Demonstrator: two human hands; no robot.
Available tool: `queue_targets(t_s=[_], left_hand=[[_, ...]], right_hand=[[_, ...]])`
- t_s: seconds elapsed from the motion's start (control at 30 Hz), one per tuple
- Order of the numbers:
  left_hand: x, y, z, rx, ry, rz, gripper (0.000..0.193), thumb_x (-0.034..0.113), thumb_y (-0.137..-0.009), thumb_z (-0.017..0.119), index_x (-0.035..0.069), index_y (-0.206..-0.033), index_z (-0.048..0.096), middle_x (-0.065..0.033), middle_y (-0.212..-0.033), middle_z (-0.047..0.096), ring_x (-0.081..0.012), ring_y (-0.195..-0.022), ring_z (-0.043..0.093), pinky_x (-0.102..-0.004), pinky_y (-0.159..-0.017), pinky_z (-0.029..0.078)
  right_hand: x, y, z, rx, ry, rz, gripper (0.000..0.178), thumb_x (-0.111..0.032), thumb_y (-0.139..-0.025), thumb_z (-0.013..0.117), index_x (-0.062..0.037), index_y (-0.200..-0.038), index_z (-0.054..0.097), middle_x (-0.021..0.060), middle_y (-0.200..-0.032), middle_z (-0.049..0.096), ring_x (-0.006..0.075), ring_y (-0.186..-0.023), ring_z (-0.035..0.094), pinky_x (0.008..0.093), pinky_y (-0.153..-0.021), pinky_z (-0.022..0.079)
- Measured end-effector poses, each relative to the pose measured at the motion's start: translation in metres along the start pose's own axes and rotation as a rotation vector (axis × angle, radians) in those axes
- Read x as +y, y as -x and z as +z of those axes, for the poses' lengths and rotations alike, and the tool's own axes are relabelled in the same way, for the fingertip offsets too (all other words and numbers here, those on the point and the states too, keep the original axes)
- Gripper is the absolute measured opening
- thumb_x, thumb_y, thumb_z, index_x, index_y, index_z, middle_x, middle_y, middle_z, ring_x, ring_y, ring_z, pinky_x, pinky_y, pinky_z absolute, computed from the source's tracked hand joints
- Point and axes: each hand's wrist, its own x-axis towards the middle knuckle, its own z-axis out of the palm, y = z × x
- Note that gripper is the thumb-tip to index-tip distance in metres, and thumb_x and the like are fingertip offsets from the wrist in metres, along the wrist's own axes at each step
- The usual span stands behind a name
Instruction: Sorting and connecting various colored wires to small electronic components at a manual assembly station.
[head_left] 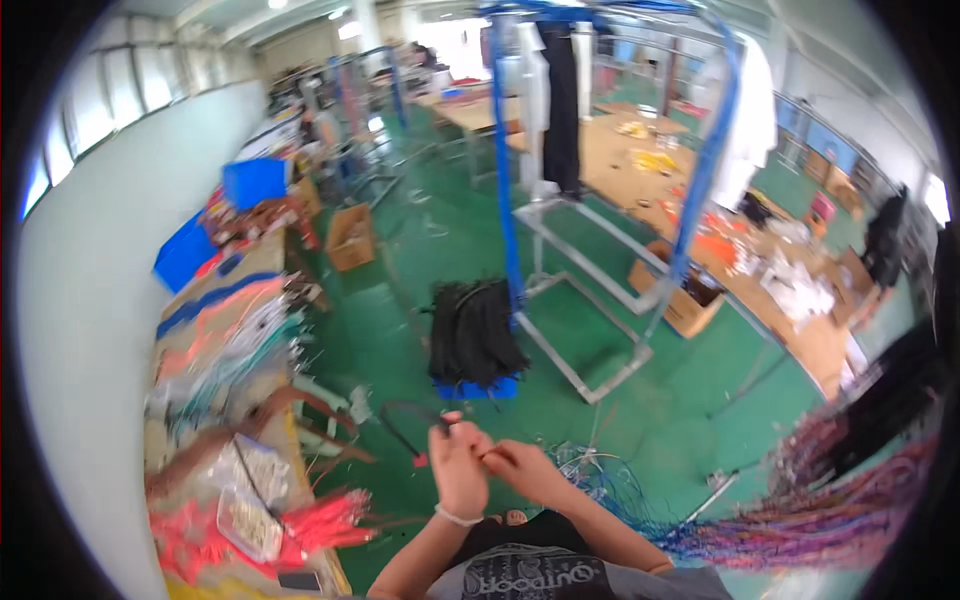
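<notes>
My left hand [460, 472] is held in front of my body, its fingers closed around a dark strap [402, 432]. The strap loops out to the left of the hand, and a small red piece shows at its end. Close against it, my right hand [520, 470] has its fingertips pinched together beside the left fingers. Whatever the right fingertips grip is too small and blurred to make out. Beyond my hands, a thick bundle of black straps [475, 335] lies draped over a blue support [485, 388] on the floor.
At left, a long table [225, 265] carries coloured cords, red cords [325, 520] and a clear tub [225, 520] of small pale parts. A metal rack [575, 375] with blue-wrapped posts stands ahead. Multicoloured cords [780, 530] hang at right. Cardboard boxes [350, 240] sit on the green floor.
</notes>
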Motion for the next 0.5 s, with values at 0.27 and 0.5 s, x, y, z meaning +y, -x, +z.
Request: queue_targets(t_s=[0.27, 0.5], left_hand=[[0.012, -0.034, -0.018, 0.129, 0.349, 0.074, 0.01, 0.016, -0.098, 0.046, 0.006, -0.099, 0.044, 0.0006, -0.072, 0.041, -0.0105, -0.062, 0.04, -0.0262, -0.065, 0.041], [-0.016, -0.006, 0.025, -0.002, 0.179, -0.114, 0.012, 0.017, -0.098, 0.046, 0.007, -0.105, 0.046, 0.0005, -0.075, 0.044, -0.0123, -0.063, 0.042, -0.0298, -0.066, 0.042]], right_hand=[[0.036, 0.028, 0.001, 0.105, 0.005, -0.076, 0.028, -0.031, -0.096, 0.044, -0.0063, -0.093, 0.056, 0.0162, -0.086, 0.064, 0.0372, -0.081, 0.06, 0.0444, -0.069, 0.046], [0.004, 0.005, -0.021, -0.031, 0.32, 0.011, 0.026, -0.03, -0.095, 0.046, -0.0072, -0.096, 0.057, 0.016, -0.086, 0.063, 0.0373, -0.083, 0.06, 0.0436, -0.071, 0.047]])
